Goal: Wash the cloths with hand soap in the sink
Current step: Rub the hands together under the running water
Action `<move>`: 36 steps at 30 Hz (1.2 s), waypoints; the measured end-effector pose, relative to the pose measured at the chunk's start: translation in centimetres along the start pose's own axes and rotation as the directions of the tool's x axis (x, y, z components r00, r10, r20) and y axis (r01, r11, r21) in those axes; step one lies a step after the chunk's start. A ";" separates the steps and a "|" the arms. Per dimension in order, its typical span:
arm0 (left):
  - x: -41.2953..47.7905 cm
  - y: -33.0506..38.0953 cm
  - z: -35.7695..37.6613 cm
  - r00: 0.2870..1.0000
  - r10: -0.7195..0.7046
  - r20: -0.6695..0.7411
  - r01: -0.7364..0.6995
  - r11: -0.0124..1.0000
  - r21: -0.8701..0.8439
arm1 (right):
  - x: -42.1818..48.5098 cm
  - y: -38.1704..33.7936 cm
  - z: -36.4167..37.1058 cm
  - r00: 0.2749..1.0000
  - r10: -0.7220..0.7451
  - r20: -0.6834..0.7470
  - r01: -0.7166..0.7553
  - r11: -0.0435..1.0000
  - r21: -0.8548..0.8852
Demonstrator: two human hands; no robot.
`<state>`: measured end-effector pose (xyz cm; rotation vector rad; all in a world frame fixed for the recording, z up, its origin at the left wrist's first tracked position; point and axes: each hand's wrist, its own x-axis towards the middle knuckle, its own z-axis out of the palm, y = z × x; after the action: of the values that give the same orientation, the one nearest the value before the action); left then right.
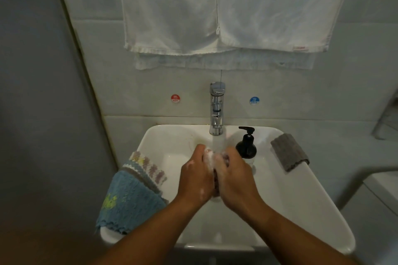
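Looking down from my head, both my arms reach forward over the white sink [301,200]. My left hand [195,175] and my right hand [233,175] are pressed close together in the middle of the bowl. The fingers of both hands curl round one soapy cloth [216,178], which is squeezed between them. White foam sits on the cloth and on my knuckles. A stream of water [218,142] falls from the shiny metal tap [217,109] right onto the top of the cloth.

The sink is smooth and has rounded corners. A round black soap bottle [246,146] with a pump stands just beside my right hand, near the tap. A fluffy blue cloth [129,200] hangs over the left rim, and a cloth with a knitted pattern [148,168] lies partly over it. A ribbed grey cloth [289,151] lies folded over the right rim, well apart from my hands.

White towels [215,11] hang on the tiled wall above the tap. There is bare bowl on both sides of my hands and in front of my wrists.
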<state>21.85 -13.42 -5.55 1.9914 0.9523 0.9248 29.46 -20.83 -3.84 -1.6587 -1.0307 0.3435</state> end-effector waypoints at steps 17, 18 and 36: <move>-1.1 0.7 0.0 0.984 -0.169 0.058 0.179 0.916 -0.360 | 1.0 0.7 -0.5 0.975 0.209 -0.081 -0.162 0.907 0.388; -0.9 0.3 0.1 0.976 -0.203 0.079 0.218 0.902 -0.372 | 0.8 0.8 -0.3 0.971 0.227 -0.069 -0.182 0.899 0.398; -1.6 1.6 -0.1 0.982 -0.127 0.139 0.181 0.839 -0.513 | 3.2 1.0 -1.1 0.989 -0.004 -0.148 0.014 0.998 0.063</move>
<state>21.52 -15.50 -4.63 1.4561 0.6953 0.8716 32.54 -19.12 -3.46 -1.5967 -0.9070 0.2412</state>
